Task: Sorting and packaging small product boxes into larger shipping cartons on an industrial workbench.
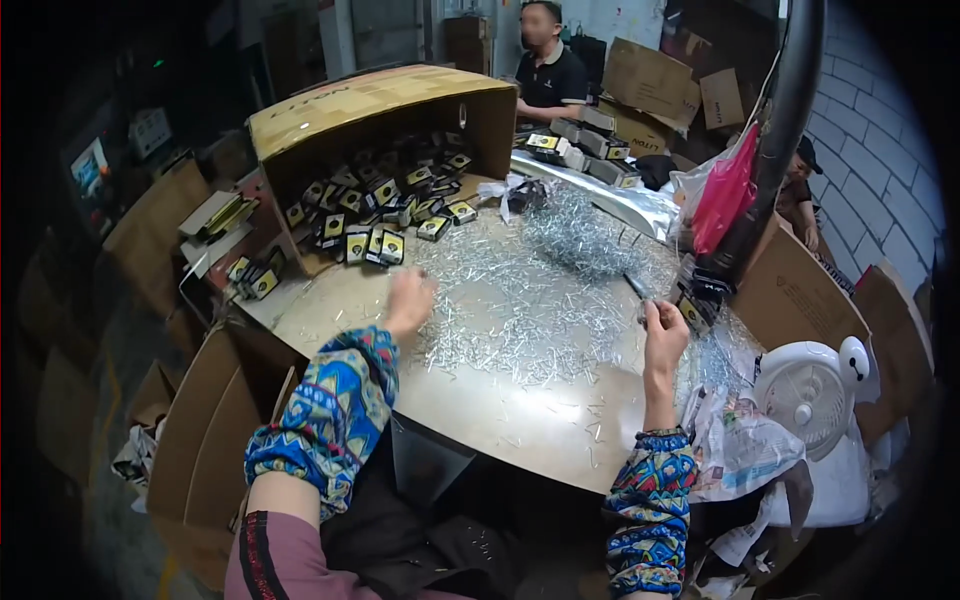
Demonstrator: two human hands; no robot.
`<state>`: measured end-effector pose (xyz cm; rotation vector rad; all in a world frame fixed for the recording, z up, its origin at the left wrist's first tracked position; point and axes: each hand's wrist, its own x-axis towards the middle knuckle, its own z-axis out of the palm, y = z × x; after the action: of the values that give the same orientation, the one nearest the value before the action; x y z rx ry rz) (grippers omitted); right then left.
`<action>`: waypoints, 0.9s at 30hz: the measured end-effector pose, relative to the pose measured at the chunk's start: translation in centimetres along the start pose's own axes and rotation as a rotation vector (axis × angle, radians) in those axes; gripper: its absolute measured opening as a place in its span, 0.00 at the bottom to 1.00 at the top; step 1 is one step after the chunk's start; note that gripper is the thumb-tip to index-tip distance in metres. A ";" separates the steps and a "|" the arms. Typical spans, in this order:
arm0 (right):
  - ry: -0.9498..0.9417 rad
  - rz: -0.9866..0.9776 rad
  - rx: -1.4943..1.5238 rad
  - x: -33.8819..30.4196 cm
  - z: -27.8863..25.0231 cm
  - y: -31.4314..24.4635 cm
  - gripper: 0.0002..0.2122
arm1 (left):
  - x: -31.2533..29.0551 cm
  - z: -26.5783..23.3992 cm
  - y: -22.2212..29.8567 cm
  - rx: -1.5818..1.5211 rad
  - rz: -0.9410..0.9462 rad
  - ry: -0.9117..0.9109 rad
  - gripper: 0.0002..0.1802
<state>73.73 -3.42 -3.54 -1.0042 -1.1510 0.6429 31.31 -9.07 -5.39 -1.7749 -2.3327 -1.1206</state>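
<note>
Dim workshop w/ a grey brick wall (880, 150) on the right; a pale table (490, 405) fills the centre. Open carton (380, 90) lies on its side at the table's far-left corner, mouth toward the worker, prob. so the small black-and-yellow boxes (392, 247) stay within reach. Silver nail-like pcs (520, 330) strew the middle, thinning toward the near edge; a dense heap (580, 230) of them sits nr the far-right edge.

L hand (408, 300) is just beside the front boxes, fingers bent; can't tell if they're apart or gripping anything. R hand (662, 335), nr the table's right edge, has thumb & fingers pinched on one end of a dark rod (636, 285); the other end points at the heap, apparently so that tip stays free.
</note>
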 end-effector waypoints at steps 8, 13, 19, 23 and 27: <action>-0.226 -0.283 -0.952 -2.1 1.2 -2.0 0.21 | 8.6 0.7 -5.7 0.470 -0.254 0.126 0.34; -0.641 -0.466 -0.806 -7.9 9.1 -5.1 0.21 | 10.9 0.3 -6.8 0.468 -0.235 -0.052 0.35; -1.045 -0.794 -0.503 -22.9 24.3 -8.2 0.27 | 10.8 -13.6 -5.3 0.023 0.007 -0.230 0.38; -1.272 -0.827 -0.379 -30.9 36.1 -8.6 0.27 | 3.5 -24.8 -12.5 -0.650 -0.389 -0.320 0.35; -1.320 -0.821 -0.657 -30.6 43.1 -6.1 0.28 | -4.6 -28.2 -16.0 -0.843 -0.508 -0.231 0.41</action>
<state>22.91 -18.46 -8.10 -0.4085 -2.8586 0.1644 8.15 -29.68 5.29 -1.5259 -2.7747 -2.3720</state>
